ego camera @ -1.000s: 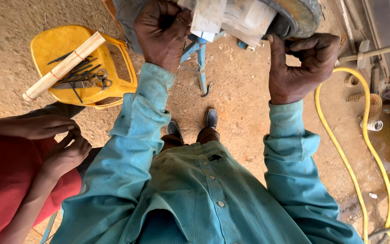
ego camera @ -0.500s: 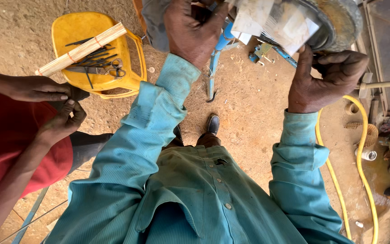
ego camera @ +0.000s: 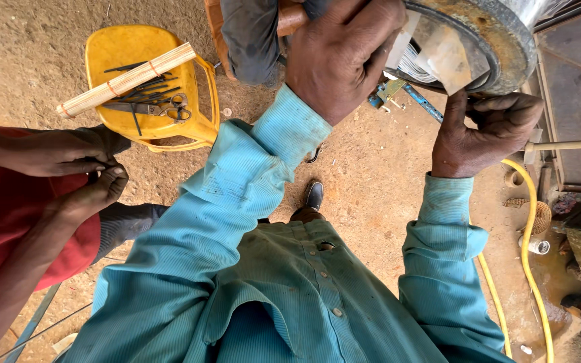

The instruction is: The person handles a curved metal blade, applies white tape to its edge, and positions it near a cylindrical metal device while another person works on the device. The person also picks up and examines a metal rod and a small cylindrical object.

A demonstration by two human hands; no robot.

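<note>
Closer than before: left hand (ego camera: pixel 344 57) still clasped over rusty round metal motor housing (ego camera: pixel 485 47) at top right, right hand (ego camera: pixel 482 134) curled under its rim. Yellow plastic stool (ego camera: pixel 200 121) upturned, holding bamboo sticks (ego camera: pixel 126 79), scissors (ego camera: pixel 169 107).

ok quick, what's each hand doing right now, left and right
left hand: closed down over the top of the round metal drum; grip hidden.
right hand: fingers curled shut on the drum's lower rim.

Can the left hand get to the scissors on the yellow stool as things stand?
Probably yes, but not right away. The left hand is pressed on the round metal housing. The scissors lie exposed on the yellow stool, beside the stick bundle, nothing covering them.
</note>
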